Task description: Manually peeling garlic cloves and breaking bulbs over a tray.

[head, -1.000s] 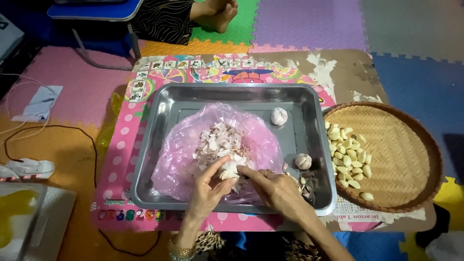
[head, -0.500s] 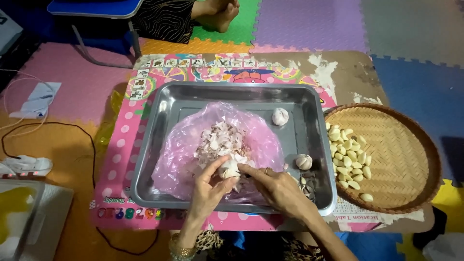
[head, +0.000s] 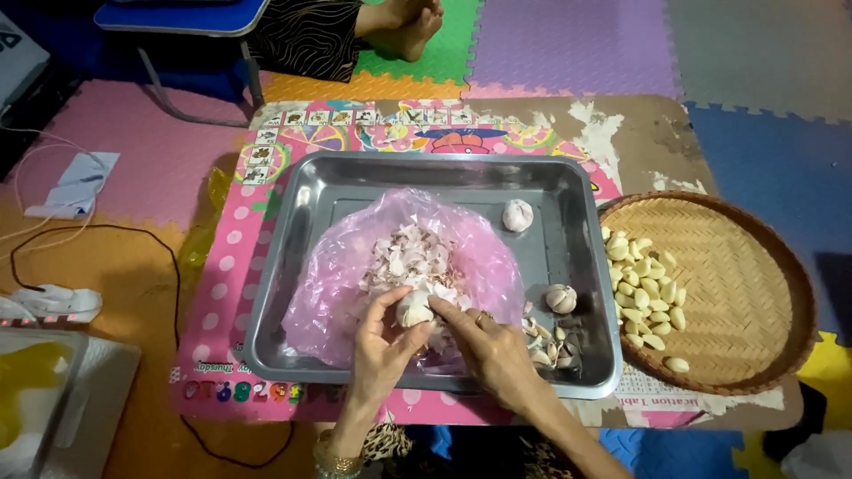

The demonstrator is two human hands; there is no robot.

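My left hand (head: 383, 346) and my right hand (head: 490, 348) meet over the near part of a steel tray (head: 311, 208), both gripping one pale garlic bulb (head: 414, 310). Under them lies a pink plastic bag (head: 337, 266) heaped with papery garlic skins (head: 410, 257). A whole garlic bulb (head: 517, 215) rests at the tray's far right. Another bulb (head: 560, 299) sits at the right, with loose unpeeled cloves (head: 550, 341) beside my right hand. To the right, a round woven basket (head: 737, 293) holds several peeled cloves (head: 643, 284).
The tray stands on a low pink patterned table (head: 231, 293) over coloured foam floor mats. Another person's bare feet (head: 413, 22) rest beyond the table. A black cable (head: 133, 235), a white device (head: 58, 302) and a container with a yellow item (head: 31, 390) lie at the left.
My hands stay in the same spot over the bag, fingers shifting slightly on the bulb. The bulbs, basket and tray have not moved.
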